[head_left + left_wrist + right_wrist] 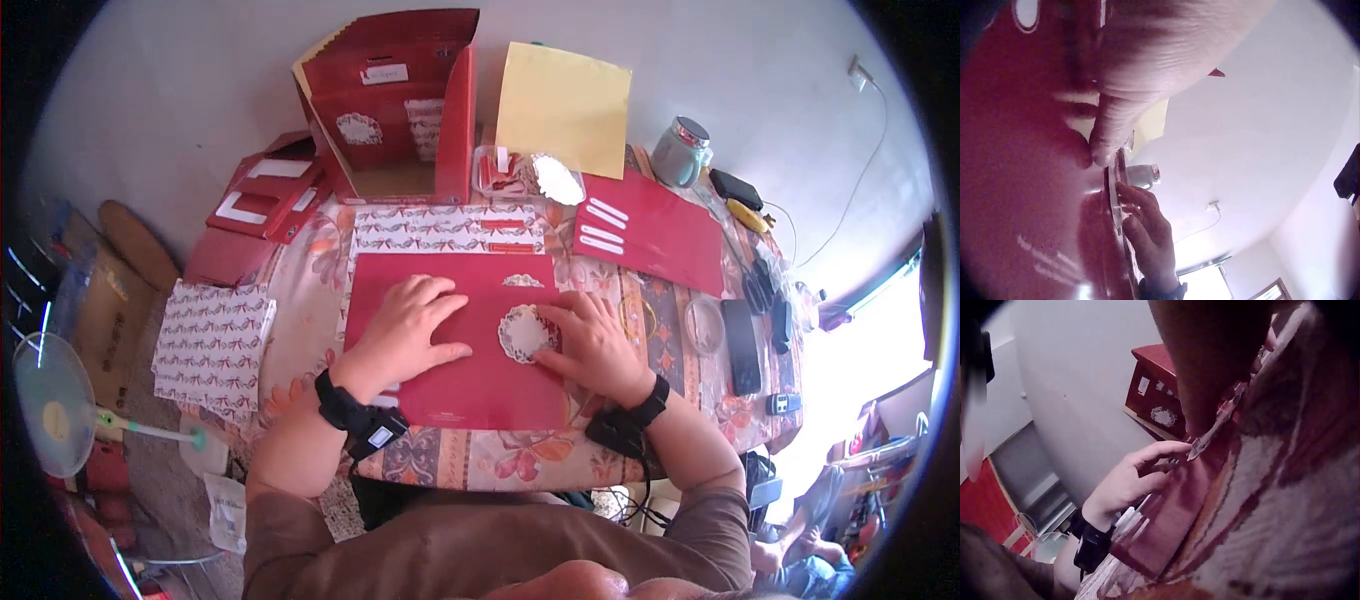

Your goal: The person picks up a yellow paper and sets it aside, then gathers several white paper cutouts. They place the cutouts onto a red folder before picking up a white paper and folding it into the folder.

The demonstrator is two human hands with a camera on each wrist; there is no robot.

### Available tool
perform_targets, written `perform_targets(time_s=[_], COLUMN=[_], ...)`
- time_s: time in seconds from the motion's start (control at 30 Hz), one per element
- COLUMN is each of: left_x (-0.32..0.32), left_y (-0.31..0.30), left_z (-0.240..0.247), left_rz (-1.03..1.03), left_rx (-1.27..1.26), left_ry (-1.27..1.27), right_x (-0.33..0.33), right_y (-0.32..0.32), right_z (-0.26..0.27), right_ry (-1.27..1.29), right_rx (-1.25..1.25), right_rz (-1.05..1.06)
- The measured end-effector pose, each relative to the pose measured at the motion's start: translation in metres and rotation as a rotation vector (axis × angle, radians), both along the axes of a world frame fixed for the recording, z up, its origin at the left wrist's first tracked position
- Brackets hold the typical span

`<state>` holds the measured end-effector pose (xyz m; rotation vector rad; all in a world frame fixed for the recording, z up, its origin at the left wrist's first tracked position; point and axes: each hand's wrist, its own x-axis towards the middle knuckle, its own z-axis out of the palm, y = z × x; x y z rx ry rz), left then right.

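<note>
A round, lacy white doily cutout with a printed pattern [522, 334] is over the right part of a red cardboard sheet [450, 395]. My right hand [600, 345] holds the doily at its right edge, the thumb near the lower side and a finger near the upper side. In the right wrist view the doily [1210, 439] slants at a low angle close over the red card. My left hand [410, 330] lies over the left part of the sheet, fingers extended and thumb pointing toward the doily. A smaller piece of lacy cutout [522, 281] sits near the sheet's top edge.
Behind the sheet stands a red cardboard box [455, 130] decorated with cutouts. Patterned paper [212, 345] is stacked at left. A red panel with white strips [660, 230], a clear container [483, 185], a lidded mug [682, 155] and yellow card [565, 110] are at the back and right.
</note>
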<state>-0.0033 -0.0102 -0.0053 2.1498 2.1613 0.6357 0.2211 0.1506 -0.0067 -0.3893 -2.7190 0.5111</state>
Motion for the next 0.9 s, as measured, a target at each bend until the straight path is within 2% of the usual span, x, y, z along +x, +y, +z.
perform_targets(time_s=[0.17, 0.3, 0.37, 0.6, 0.8, 0.9], left_x=[0.001, -0.008, -0.011, -0.019, -0.021, -0.026], left_y=[0.001, 0.001, -0.001, 0.0, 0.002, 0.0], left_z=[0.004, -0.007, -0.007, -0.007, -0.009, -0.005], left_rz=[0.003, 0.022, 0.18, 0.261, 0.246, 0.262], left_rx=[-0.055, 0.032, -0.042, -0.185, -0.113, -0.033], left_ry=[-0.075, 0.024, 0.034, 0.028, 0.046, -0.031], right_x=[0.002, 0.001, 0.0, 0.0, 0.0, -0.001], right_y=[-0.003, -0.001, -0.001, 0.005, 0.002, 0.0], right_z=[0.004, 0.003, 0.0, -0.009, -0.008, -0.006], right_ry=[0.005, 0.019, 0.007, -0.026, -0.052, -0.068], right_rx=[0.046, 0.111, 0.114, 0.138, 0.146, 0.164], right_rz=[0.033, 0.085, 0.065, 0.067, 0.155, 0.157])
